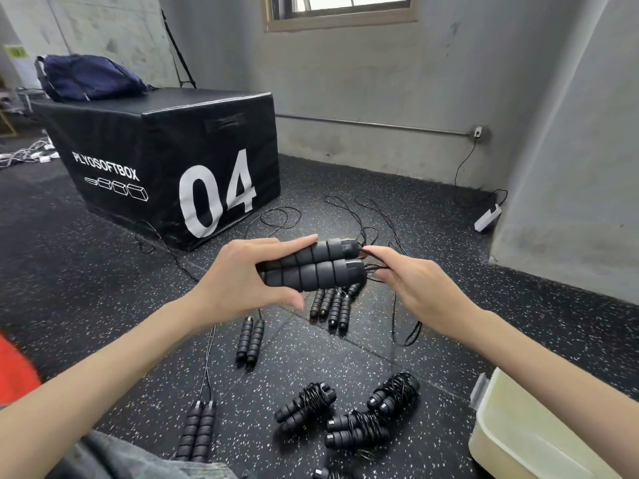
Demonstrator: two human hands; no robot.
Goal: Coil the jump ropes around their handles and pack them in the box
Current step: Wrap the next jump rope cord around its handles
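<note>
**Rope ready for winding on the gym floor**

At centre frame, I watch the left hand (pixel 242 276) grip a pair of ribbed foam handles (pixel 313 267) held side by side, while the right hand (pixel 420 288) pinches the thin black cord (pixel 371 262) where it leaves the caps. I judge the handles light, soft and easy to grip at mid-length; the cord looks springy and likely to unwind unless kept taut. Three wound ropes (pixel 349 414) lie at lower centre, unwound pairs (pixel 249 344) above them, and the pale box (pixel 539 440) sits at lower right. The black block (pixel 166 160) at upper left reads "PLYOSOFTBOX" and "04".
</note>
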